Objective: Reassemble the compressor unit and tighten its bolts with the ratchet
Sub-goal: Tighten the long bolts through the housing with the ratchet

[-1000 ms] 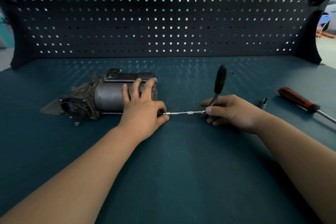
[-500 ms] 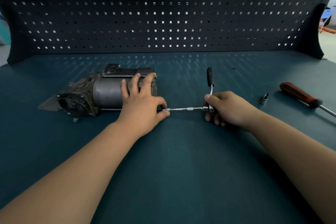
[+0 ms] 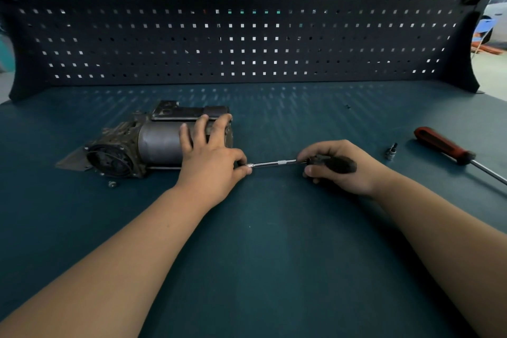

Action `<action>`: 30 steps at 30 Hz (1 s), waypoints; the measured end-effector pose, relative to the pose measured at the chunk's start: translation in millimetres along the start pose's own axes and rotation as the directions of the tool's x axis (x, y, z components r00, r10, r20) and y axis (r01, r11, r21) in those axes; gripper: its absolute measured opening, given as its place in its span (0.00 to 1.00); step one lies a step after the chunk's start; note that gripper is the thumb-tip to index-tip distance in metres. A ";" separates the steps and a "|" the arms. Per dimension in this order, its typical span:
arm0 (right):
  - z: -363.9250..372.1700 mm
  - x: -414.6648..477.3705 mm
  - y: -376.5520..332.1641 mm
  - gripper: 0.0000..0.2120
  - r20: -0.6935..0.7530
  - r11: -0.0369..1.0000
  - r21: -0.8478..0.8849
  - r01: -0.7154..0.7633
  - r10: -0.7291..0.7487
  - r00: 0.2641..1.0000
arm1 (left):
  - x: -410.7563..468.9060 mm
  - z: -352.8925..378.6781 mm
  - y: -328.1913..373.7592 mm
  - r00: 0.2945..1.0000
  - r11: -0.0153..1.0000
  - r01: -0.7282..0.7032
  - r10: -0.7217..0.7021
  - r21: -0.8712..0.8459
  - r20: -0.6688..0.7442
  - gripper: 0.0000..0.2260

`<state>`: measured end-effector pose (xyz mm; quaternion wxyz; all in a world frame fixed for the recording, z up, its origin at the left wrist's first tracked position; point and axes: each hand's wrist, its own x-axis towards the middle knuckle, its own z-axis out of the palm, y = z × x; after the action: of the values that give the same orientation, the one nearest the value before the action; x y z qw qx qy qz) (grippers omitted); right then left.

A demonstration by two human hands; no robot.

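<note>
The grey compressor unit (image 3: 153, 145) lies on its side on the teal bench, left of centre. My left hand (image 3: 211, 164) rests on its cylinder with three fingers laid over it, while thumb and index finger pinch the socket end of the ratchet's chrome extension bar (image 3: 277, 163) at the compressor's right end face. My right hand (image 3: 340, 170) grips the ratchet at its head, and the black handle (image 3: 336, 163) lies across that hand, pointing right. The bolt under the socket is hidden by my left hand.
A loose socket (image 3: 391, 150) stands right of my right hand. A red-handled screwdriver (image 3: 444, 145) lies further right, shaft pointing to the bench's right edge. A small bolt (image 3: 112, 184) sits in front of the compressor. The pegboard wall (image 3: 247, 22) closes the back.
The ratchet handle has swung from pointing up and away down onto my right hand, now lying to the right. My left hand and the compressor have stayed put.
</note>
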<state>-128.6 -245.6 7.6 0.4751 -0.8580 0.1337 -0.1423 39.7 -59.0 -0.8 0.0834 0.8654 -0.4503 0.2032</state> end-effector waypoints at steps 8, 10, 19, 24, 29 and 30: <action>1.2 3.4 -1.8 0.08 0.001 0.993 0.091 -0.073 0.073 0.997 | -1.0 1.1 -2.4 0.999 1.000 -0.011 0.011 0.002 -0.033 0.11; 0.9 2.7 -2.3 0.05 0.013 0.992 0.091 -0.085 0.085 0.996 | -0.9 1.1 -2.2 0.999 1.000 -0.013 0.013 0.003 -0.033 0.12; 3.7 7.8 -1.4 0.14 0.008 0.983 0.004 -0.181 0.181 0.983 | -0.4 0.8 -1.9 1.000 1.000 -0.010 0.010 0.008 -0.029 0.12; 7.0 12.2 -2.0 0.22 -0.014 0.964 -0.082 -0.251 0.251 0.968 | -1.2 0.1 -2.0 0.999 1.000 -0.009 0.009 -0.005 -0.031 0.11; 8.1 11.1 -1.8 0.19 -0.026 0.970 -0.063 -0.235 0.233 0.972 | -0.8 -0.6 -1.1 1.000 1.000 -0.005 0.005 -0.009 -0.017 0.10; 8.5 9.9 -1.4 0.16 -0.029 0.977 -0.016 -0.211 0.211 0.977 | -0.7 -0.6 -0.9 1.000 1.000 -0.006 0.006 -0.006 -0.014 0.10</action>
<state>-116.2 -241.9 5.7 0.4776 -0.8414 0.2318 -0.1013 39.9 -57.8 -0.5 0.0885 0.8625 -0.4528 0.2082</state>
